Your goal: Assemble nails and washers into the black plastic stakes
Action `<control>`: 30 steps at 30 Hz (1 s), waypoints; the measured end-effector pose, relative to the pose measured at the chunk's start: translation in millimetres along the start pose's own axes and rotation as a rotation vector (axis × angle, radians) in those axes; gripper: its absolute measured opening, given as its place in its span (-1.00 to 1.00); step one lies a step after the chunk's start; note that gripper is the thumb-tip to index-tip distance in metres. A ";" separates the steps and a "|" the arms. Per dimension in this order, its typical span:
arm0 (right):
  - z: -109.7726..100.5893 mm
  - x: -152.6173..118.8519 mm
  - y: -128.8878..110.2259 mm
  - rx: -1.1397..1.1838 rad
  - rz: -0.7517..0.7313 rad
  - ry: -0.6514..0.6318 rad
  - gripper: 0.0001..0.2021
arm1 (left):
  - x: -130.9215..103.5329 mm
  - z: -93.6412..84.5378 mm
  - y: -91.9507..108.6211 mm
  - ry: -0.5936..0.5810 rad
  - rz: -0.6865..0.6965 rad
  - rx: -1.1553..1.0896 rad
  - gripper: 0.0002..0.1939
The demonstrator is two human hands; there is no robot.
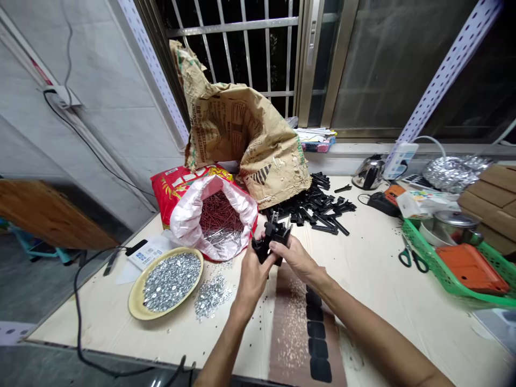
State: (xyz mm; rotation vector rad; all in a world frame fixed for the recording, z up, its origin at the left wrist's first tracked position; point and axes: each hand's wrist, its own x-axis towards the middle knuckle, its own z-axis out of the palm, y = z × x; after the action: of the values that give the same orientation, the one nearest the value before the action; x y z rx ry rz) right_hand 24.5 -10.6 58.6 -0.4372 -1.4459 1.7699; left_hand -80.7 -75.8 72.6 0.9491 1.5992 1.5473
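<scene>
the work surface is a pale table [374,312] set below a window [322,70] with metal bars; the view outside is dark. the left hand [253,269] and the right hand [296,258] are above the table, in front of a red bag [171,193]. they hold black parts [271,242] between them. grip: the left fingers curl around the parts from the left; the right thumb presses on them from the right. the remaining right fingers are mostly hidden, so their exact contact cannot be told.

the held parts are dark and blocky, with thin metallic pieces projecting at the top. their number and lower portions cannot be made out. a pile of similar black pieces [322,212] lies behind the hands, partly covered by a paper sack [278,145]. the bag contains dark red and silvery rods [220,215]; its bottom is out of sight. a yellow plate [137,303] holds metal washers [171,282].

markings: the sack carries printed lettering, too creased and small to read reliably, and a dark striped mark. a white paper [147,255] beside the plate bears illegible blue print.
</scene>
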 end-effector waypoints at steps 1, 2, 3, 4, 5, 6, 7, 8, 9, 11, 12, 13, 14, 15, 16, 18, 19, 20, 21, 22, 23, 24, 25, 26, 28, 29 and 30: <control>-1.3 -0.1 -2.5 -0.033 -0.036 0.044 -0.59 | -1.0 4.8 -0.2 0.034 0.079 0.039 -0.51; -2.8 -0.5 -3.9 -0.084 -0.066 0.094 -0.61 | -1.3 9.2 -1.6 0.030 0.141 0.068 -0.51; -4.6 -1.0 -4.1 -0.153 -0.087 0.144 -0.62 | -0.8 13.0 -4.2 0.000 0.169 0.080 -0.51; -6.7 -1.4 -3.5 -0.233 -0.099 0.187 -0.63 | 0.4 16.1 -7.6 -0.035 0.151 0.066 -0.51; -9.1 -1.5 -2.2 -0.312 -0.106 0.224 -0.62 | 2.3 18.7 -11.4 -0.071 0.114 0.038 -0.51; -11.8 -1.1 -0.5 -0.377 -0.109 0.250 -0.61 | 4.7 20.7 -15.3 -0.101 0.073 -0.006 -0.50; -14.8 -0.1 1.3 -0.421 -0.109 0.263 -0.60 | 7.3 22.2 -19.1 -0.124 0.036 -0.063 -0.48; -17.9 1.5 3.1 -0.450 -0.103 0.260 -0.58 | 9.8 23.4 -22.6 -0.144 0.003 -0.126 -0.47; -21.0 3.5 4.7 -0.469 -0.095 0.245 -0.58 | 12.3 24.2 -25.5 -0.161 -0.024 -0.189 -0.46; -26.1 7.7 7.2 -0.496 -0.072 0.175 -0.59 | 16.4 25.2 -30.0 -0.184 -0.069 -0.312 -0.44; -27.6 9.4 8.1 -0.511 -0.058 0.130 -0.60 | 18.1 25.3 -31.6 -0.187 -0.100 -0.371 -0.43; -28.1 10.7 8.9 -0.530 -0.045 0.090 -0.60 | 19.6 25.4 -33.0 -0.185 -0.137 -0.426 -0.42; -27.5 11.3 9.7 -0.562 -0.040 0.063 -0.60 | 21.0 25.2 -34.2 -0.182 -0.171 -0.479 -0.41; -25.8 11.6 10.8 -0.609 -0.047 0.048 -0.60 | 22.2 25.0 -35.3 -0.183 -0.193 -0.526 -0.40; -23.3 11.6 12.1 -0.664 -0.068 0.044 -0.58 | 23.3 24.8 -36.3 -0.190 -0.202 -0.561 -0.39; -16.7 11.6 15.5 -0.741 -0.141 0.074 -0.52 | 25.3 23.8 -37.9 -0.196 -0.171 -0.577 -0.38; -13.4 12.0 17.4 -0.736 -0.162 0.104 -0.51 | 26.4 23.1 -38.4 -0.192 -0.142 -0.556 -0.38; -10.5 12.7 19.2 -0.707 -0.157 0.131 -0.52 | 27.6 22.1 -38.6 -0.186 -0.116 -0.516 -0.37; -8.3 13.7 20.8 -0.671 -0.130 0.157 -0.55 | 29.1 20.9 -38.4 -0.177 -0.100 -0.458 -0.36; -7.0 14.8 22.2 -0.646 -0.094 0.178 -0.60 | 30.9 19.5 -37.9 -0.156 -0.086 -0.391 -0.36; -6.6 16.0 23.2 -0.634 -0.065 0.182 -0.64 | 33.0 18.0 -37.0 -0.123 -0.075 -0.327 -0.37; -6.9 17.2 24.0 -0.621 -0.054 0.161 -0.65 | 35.2 16.5 -36.0 -0.084 -0.068 -0.276 -0.38; -7.7 18.3 24.8 -0.593 -0.059 0.108 -0.64 | 37.6 15.3 -34.8 -0.042 -0.066 -0.253 -0.39; -8.8 19.3 25.7 -0.542 -0.071 0.046 -0.62 | 39.7 14.4 -33.5 -0.003 -0.067 -0.256 -0.40; -10.9 20.8 28.4 -0.429 -0.079 -0.045 -0.57 | 43.2 13.7 -31.1 0.064 -0.046 -0.281 -0.42; -11.6 21.4 30.3 -0.403 -0.076 -0.034 -0.57 | 44.4 13.8 -29.9 0.081 -0.017 -0.271 -0.43; -11.9 21.8 32.5 -0.406 -0.069 0.019 -0.60 | 45.2 14.1 -28.9 0.097 0.023 -0.242 -0.45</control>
State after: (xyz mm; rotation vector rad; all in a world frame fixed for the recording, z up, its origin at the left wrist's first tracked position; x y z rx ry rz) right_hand 7.6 12.4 29.5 -0.6008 -1.7892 1.4117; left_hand -91.0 -29.9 43.4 0.7728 1.4285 1.7796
